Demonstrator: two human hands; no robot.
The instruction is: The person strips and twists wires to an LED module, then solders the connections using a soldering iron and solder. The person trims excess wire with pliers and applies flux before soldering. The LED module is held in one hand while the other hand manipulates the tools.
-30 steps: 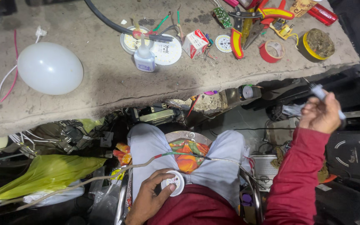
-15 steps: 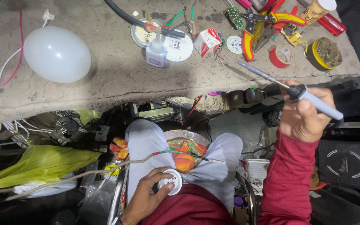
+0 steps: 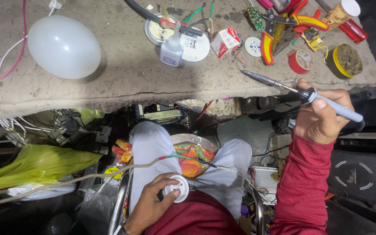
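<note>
Right hand [image 3: 323, 115] closed around soldering iron [image 3: 303, 95], tip over counter [image 3: 131, 82] edge. Left hand [image 3: 153, 206] pinches small white disc [image 3: 177, 188] at the lap, wires attached.

This is a small electrical repair workshop, cramped and improvised. The table [image 3: 122, 82] is a rough, chipped concrete slab strewn with round LED boards [image 3: 195, 45], a white bulb dome [image 3: 64, 47], red-and-yellow pliers [image 3: 283, 26], rolls of tape [image 3: 301, 62] and loose coloured wires [image 3: 194, 13]. A soldering iron [image 3: 301, 93] is held in the right hand [image 3: 323, 115] (the clearest sign of the trade). Beneath the slab, tangled cables [image 3: 27, 126], metal parts and plastic bags [image 3: 35, 163] crowd the floor.
</note>
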